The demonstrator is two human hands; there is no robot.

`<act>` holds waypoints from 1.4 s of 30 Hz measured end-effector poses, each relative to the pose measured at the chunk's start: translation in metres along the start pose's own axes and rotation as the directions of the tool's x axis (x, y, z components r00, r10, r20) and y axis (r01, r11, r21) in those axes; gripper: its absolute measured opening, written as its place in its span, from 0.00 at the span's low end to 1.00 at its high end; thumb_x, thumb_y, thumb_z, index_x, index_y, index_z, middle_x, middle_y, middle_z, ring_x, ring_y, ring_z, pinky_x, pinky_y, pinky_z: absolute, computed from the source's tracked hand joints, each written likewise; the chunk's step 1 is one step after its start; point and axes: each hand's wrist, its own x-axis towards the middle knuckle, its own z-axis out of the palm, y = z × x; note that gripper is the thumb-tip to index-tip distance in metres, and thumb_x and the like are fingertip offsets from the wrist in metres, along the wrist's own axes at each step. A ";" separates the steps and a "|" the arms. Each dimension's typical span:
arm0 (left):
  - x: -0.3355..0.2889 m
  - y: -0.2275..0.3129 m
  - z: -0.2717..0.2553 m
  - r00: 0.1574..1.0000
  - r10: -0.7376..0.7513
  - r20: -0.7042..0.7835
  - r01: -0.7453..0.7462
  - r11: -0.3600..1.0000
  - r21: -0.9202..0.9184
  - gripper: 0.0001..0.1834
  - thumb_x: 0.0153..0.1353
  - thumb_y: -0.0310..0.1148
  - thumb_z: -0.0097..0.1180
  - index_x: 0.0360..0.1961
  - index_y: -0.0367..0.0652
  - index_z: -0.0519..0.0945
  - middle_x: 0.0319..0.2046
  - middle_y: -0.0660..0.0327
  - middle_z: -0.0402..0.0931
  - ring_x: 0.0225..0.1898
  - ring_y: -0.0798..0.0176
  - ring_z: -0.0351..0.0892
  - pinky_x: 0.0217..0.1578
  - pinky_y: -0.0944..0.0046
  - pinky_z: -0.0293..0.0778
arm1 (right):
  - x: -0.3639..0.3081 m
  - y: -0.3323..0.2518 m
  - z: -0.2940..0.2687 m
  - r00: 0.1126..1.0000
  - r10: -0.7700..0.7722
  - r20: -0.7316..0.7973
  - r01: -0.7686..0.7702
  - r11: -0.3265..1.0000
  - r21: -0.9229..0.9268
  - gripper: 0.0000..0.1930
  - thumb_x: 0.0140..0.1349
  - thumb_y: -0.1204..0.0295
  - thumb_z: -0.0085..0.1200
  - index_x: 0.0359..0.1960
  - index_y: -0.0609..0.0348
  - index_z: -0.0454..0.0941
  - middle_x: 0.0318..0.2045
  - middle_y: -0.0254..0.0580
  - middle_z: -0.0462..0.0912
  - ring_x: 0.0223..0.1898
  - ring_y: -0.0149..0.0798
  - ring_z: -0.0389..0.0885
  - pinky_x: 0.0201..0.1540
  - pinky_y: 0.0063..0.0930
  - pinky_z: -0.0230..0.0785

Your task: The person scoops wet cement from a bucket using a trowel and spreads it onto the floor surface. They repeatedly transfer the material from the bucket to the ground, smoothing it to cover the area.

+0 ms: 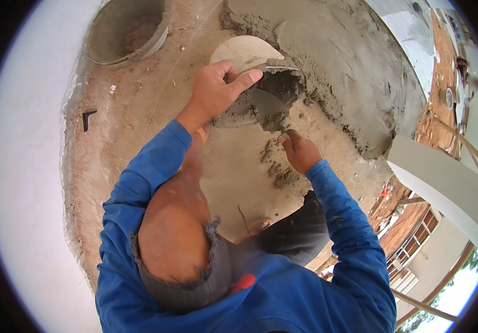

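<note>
While bare ground is seen near, between the bent legs, the handle of a mortar-smeared trowel is gripped in the right hand, its blade pointed far and left. Slightly farther left, what appears to be a pale rounded plate, partly hidden, is pinched by the left hand. Wet mortar is spread far right; a bucket is placed far left.

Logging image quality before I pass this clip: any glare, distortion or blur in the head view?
Head view: the pale beam at right looks bowed by the fisheye, corners black out; the sky at lower right is washed out; light on the wet mortar is soft, its texture fairly sharp.
</note>
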 end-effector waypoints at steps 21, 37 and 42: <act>-0.009 -0.022 -0.017 0.990 -0.115 -0.086 0.094 0.972 -0.214 0.25 0.63 0.46 0.62 0.17 0.43 0.68 0.17 0.75 0.58 0.23 0.77 0.54 0.21 0.70 0.53 | 0.005 -0.061 -0.015 0.986 -0.033 -0.161 -0.010 0.965 -0.261 0.23 0.65 0.54 0.51 0.50 0.64 0.72 0.32 0.57 0.83 0.33 0.56 0.83 0.35 0.46 0.75; -0.019 -0.032 -0.016 0.998 0.060 0.000 -0.060 0.987 -0.147 0.24 0.61 0.39 0.64 0.17 0.44 0.64 0.16 0.73 0.57 0.21 0.77 0.53 0.19 0.69 0.53 | 0.041 -0.050 0.008 0.980 -0.151 0.130 0.156 0.987 -0.024 0.30 0.60 0.50 0.56 0.56 0.61 0.73 0.34 0.61 0.83 0.41 0.60 0.82 0.45 0.48 0.73; -0.024 -0.040 -0.019 0.997 -0.035 -0.064 0.016 0.961 -0.277 0.26 0.60 0.44 0.65 0.16 0.46 0.63 0.17 0.75 0.55 0.21 0.77 0.52 0.19 0.69 0.52 | 0.033 -0.058 0.020 0.988 -0.127 0.093 0.106 0.975 0.197 0.30 0.59 0.52 0.59 0.55 0.65 0.74 0.35 0.62 0.82 0.40 0.57 0.83 0.45 0.41 0.73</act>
